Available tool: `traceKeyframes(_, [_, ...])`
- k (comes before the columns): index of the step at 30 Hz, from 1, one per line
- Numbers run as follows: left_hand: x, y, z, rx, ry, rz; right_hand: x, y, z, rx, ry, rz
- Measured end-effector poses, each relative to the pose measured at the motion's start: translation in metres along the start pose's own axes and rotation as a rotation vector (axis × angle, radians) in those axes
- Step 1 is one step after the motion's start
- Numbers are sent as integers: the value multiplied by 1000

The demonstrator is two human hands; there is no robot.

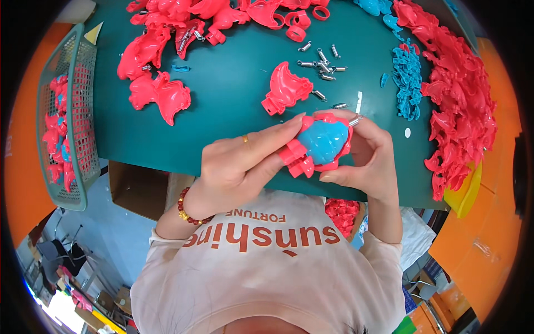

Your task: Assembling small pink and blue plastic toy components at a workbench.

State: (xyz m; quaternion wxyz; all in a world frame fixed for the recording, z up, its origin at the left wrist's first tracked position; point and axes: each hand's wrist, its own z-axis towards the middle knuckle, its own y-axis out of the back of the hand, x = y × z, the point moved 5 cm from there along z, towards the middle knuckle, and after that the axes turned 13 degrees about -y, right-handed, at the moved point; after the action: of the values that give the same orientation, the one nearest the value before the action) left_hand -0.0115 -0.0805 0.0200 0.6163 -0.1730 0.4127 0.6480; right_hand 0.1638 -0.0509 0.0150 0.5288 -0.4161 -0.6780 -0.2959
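Observation:
Above the near table edge, both hands hold a red plastic toy with a domed blue shell piece (324, 142). My left hand (233, 161) pinches its red end between thumb and fingers. Round the other side closes my right hand (372, 153), thumb at the lower edge and fingers behind. A small metal spring (355, 121) shows at the toy's upper right, by the right fingers. Just beyond the hands lies a loose red shell half (286, 89). Several metal springs (324, 65) are scattered to its right on the green table (233, 89).
A green mesh basket (86, 119) with red and blue pieces stands at the left edge. Red parts (161, 94) heap at the far left. On the right lie small blue parts (407, 83) and a long pile of red shells (461, 100), with a yellow tray (468, 192) below.

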Motion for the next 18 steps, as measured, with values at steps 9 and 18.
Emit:
traceKeyframes(9, [-3, -2, 1, -91, 100, -199, -2, -8, 6, -47, 189, 22])
traceKeyframes(18, [-3, 2, -7, 44, 78, 86, 7, -7, 7, -32, 174, -210])
